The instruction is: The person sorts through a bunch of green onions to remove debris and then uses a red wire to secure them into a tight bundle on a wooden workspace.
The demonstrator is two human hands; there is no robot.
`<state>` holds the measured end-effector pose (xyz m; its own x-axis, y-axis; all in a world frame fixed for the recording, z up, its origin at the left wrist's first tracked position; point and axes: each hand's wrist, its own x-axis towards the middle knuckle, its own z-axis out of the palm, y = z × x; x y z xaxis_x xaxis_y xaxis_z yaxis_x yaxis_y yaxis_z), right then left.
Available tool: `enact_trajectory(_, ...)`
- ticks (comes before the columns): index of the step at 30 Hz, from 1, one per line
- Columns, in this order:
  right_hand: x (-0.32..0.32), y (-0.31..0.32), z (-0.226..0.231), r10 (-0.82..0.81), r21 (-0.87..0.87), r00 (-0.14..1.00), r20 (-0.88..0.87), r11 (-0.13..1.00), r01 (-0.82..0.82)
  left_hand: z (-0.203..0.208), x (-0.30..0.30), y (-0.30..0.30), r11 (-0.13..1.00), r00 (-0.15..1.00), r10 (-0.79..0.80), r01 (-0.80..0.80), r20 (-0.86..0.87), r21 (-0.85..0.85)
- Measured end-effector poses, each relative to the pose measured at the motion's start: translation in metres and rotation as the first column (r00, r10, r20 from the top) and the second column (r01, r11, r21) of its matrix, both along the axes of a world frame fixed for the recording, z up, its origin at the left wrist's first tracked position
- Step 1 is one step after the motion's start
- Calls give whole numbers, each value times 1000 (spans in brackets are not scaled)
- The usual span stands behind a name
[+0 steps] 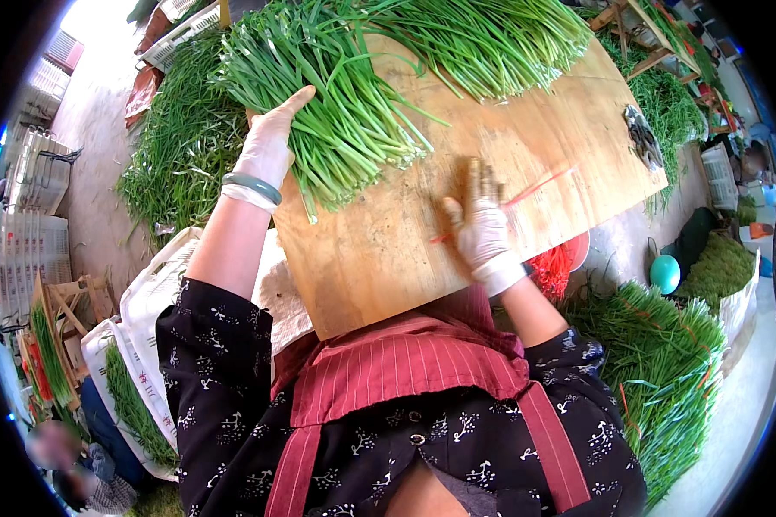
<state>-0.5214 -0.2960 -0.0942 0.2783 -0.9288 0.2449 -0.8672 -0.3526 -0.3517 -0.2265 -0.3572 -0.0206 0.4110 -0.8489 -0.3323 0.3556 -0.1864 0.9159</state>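
Observation:
My left hand [272, 142], in a pale glove, grips the side of a thick bunch of garlic chives [345, 129]. Its thumb lies over the leaves, while the other fingers are hidden beneath. The pale cut ends of the bunch point toward the middle of a wooden board [379, 267]. On the board's near right part, my right hand [481, 220], also gloved and soiled at the fingertips, is open with fingers stretched out. A thin red tie [543, 184] runs across the board and passes under this hand.
A second heap of chives [504, 47] lies along the board's far edge. Dark small items [642, 138] sit at its right corner. Red ties [552, 269] fill a container below the right edge. Bundled greens [664, 370] stand at right; loose greens [177, 138] and white crates [151, 293] are at left.

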Motion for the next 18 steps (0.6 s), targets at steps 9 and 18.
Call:
enact_trajectory(9,81,43,31,29,251,928,372,959,-131,-3,4,3,997,998,58,-59,-11,-47)
enact_trajectory(18,38,-114,95,151,224,867,476,932,-285,-1,10,5,998,989,-2,-7,-146,-64)
